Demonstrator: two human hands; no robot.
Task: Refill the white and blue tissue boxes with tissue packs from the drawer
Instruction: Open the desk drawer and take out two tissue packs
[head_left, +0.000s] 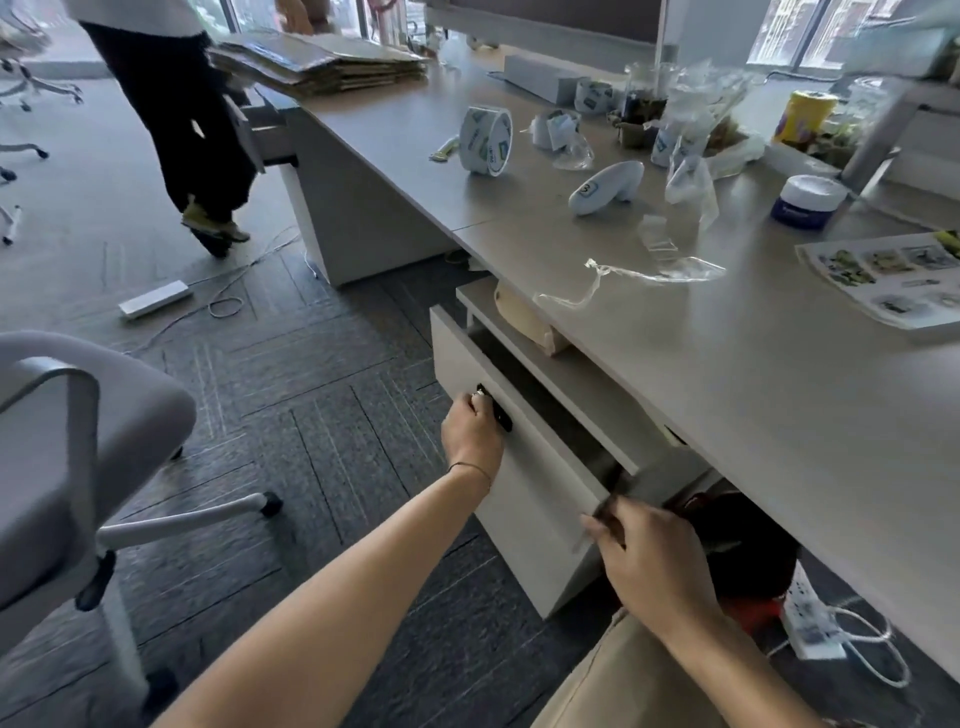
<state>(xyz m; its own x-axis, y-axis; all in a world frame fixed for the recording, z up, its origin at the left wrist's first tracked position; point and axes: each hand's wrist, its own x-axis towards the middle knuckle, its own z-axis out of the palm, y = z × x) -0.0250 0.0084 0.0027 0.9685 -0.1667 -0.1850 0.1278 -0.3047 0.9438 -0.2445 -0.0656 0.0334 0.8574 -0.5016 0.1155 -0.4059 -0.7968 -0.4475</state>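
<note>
A white drawer (524, 493) under the grey desk (753, 415) stands partly pulled out, and its inside is dark and mostly hidden. My left hand (471, 434) grips the black handle (496, 410) on the drawer front. My right hand (649, 558) holds the near top corner of the drawer front. No tissue pack shows inside the drawer. I cannot make out a white or blue tissue box among the things on the desk.
A grey office chair (78, 447) stands to my left. Another person (192, 119) stands at the far desk end by stacked cardboard (322, 62). Tape rolls (485, 140), plastic wrap (649, 270), a blue-white jar (808, 200) and a leaflet (893, 275) lie on the desk. A power strip (810, 618) lies underneath.
</note>
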